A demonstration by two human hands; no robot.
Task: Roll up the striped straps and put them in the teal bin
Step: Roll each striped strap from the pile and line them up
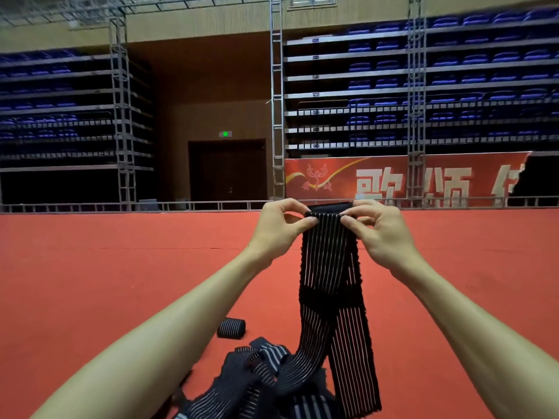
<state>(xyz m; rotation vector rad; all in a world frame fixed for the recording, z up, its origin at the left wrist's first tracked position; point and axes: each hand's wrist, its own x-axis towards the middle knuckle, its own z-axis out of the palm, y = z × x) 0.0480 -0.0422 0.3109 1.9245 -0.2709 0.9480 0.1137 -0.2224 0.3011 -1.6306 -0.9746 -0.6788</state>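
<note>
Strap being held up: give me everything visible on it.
The strap is black with thin white lengthwise stripes and looks like stretchy woven fabric, with a plain black band across its middle. Its top edge is folded over and pinched by the left hand and right hand. It hangs in two lengths; one curves left into the pile on the red floor.

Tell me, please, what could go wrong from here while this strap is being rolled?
Both the left hand and right hand only pinch the top edge of the striped strap, so the first turns may slip or roll crooked. Its hanging tail runs down into the loose pile and could snag or drag other straps.
</note>
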